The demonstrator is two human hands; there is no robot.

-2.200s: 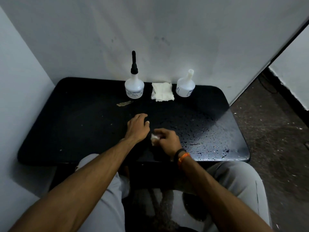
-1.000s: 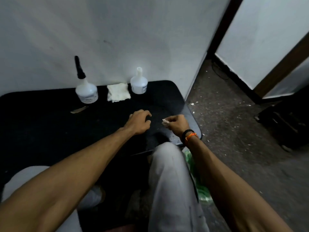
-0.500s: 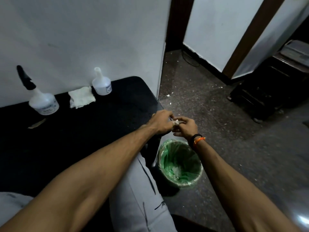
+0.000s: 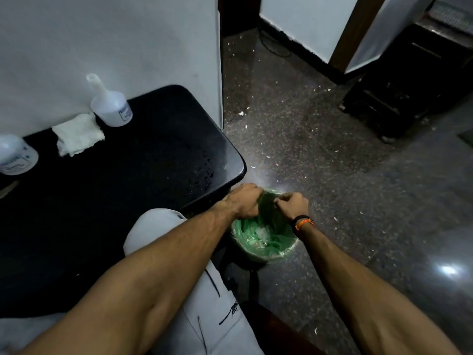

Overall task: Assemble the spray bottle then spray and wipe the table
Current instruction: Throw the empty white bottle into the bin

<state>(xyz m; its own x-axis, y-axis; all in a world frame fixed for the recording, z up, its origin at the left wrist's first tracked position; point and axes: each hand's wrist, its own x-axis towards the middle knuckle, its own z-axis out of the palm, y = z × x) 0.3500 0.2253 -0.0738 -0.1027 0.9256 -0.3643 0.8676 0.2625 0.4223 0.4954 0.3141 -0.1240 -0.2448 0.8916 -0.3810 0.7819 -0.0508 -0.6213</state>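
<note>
1. Both hands are off the tabletop [image 4: 158, 139], held over a small bin [image 4: 268, 248] on the floor just beside the tabletop's near right corner.
2. Left hand [image 4: 244, 202]: fingers curled down over the bin's far rim, palm hidden; cannot tell if it holds anything.
3. Right hand [image 4: 293, 204]: loosely fisted, fingertips pinched together and pointing toward the left hand; any object between them is too small to make out. A black and orange wristband [image 4: 303, 222] sits on this wrist.
4. The hands are near each other but apart, with the green liner [image 4: 252, 231] visible between and below them.
5. A crumpled whitish wad [image 4: 263, 233] lies inside the bin on the liner.
6. Spray bottle body [image 4: 111, 106], translucent white, no nozzle fitted, stands upright at the tabletop's far edge near the far right corner, against the wall.
7. A folded white cloth [image 4: 78, 134] lies flat just left of that bottle, close to it.
8. A second white bottle [image 4: 16, 156] stands at the left edge of the view, top cut off.
9. Water droplets [image 4: 204, 165] bead on the tabletop near its right edge.
10. A grey trouser knee [image 4: 153, 226] shows below the tabletop's near edge.
</note>
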